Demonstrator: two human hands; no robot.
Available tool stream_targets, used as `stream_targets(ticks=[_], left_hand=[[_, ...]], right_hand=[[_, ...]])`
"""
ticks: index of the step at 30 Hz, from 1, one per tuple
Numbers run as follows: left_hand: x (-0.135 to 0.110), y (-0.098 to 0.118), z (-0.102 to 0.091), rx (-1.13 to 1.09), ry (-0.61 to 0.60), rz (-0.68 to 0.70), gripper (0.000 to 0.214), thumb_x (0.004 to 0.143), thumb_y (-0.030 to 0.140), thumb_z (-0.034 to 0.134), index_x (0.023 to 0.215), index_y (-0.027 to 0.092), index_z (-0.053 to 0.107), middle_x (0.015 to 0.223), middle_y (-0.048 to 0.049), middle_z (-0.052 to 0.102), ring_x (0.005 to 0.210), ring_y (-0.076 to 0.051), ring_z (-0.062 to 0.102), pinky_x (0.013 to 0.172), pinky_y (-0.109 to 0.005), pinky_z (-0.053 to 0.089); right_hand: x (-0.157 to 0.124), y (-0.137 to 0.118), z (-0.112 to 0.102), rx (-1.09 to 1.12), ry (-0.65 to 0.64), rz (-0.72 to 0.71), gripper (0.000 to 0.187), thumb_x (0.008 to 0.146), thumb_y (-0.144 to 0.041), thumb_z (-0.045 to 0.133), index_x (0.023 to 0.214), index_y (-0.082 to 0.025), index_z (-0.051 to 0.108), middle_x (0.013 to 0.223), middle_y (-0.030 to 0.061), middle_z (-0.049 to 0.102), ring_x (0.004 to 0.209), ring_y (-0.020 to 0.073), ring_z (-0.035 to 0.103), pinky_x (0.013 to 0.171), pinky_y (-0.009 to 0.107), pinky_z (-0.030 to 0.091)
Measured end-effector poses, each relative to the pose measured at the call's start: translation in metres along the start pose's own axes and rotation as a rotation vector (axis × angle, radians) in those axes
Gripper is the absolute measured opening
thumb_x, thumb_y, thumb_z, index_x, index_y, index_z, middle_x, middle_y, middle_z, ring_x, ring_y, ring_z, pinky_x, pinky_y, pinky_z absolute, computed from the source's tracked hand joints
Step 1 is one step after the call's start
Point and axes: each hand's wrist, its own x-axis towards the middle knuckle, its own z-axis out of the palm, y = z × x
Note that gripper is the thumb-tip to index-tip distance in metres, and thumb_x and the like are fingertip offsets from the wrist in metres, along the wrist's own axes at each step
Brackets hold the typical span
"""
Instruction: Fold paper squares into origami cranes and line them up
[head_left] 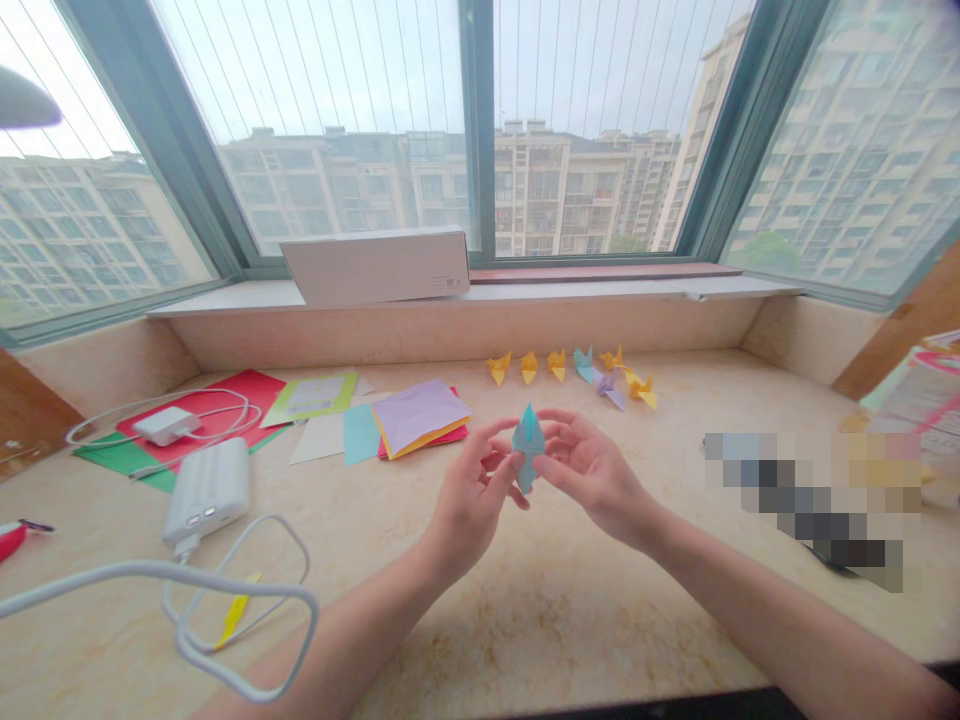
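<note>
Between my two hands, above the stone counter, is a light-blue folded origami paper (pixel 529 445), diamond-shaped and held upright with its point up. My left hand (pixel 476 480) pinches its lower left side with the thumb in front. From the other side my right hand (pixel 589 460) grips the lower right edge, its thumb also in front and fingers behind. The fingertips behind the paper are partly hidden. Farther back stand several finished paper cranes: yellow ones (pixel 529 367), a blue one (pixel 583 363) and a purple one (pixel 608 388).
Left of my hands lie coloured paper sheets (pixel 420 412), a red sheet (pixel 247 390) and a white charger (pixel 166 425). A white power bank (pixel 208 488) trails a looping cable (pixel 112 572) near my left forearm. A long white box (pixel 379 268) rests on the sill. A blurred-out object (pixel 817 500) lies right.
</note>
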Motion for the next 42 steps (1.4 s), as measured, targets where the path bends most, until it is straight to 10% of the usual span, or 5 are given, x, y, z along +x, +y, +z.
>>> stream_targets(ticks=[42], left_hand=[[-0.002, -0.008, -0.004, 0.021, -0.150, -0.075, 0.055, 0.095, 0.035, 0.061, 0.146, 0.031, 0.042, 0.093, 0.0007, 0.054, 0.056, -0.009, 0.061, 0.042, -0.020, 0.051]], right_hand=[[0.003, -0.001, -0.005, 0.161, -0.097, 0.125, 0.052, 0.085, -0.029, 0.074, 0.128, -0.029, 0.045, 0.107, 0.0040, 0.065, 0.088, 0.0206, 0.070, 0.076, 0.037, 0.056]])
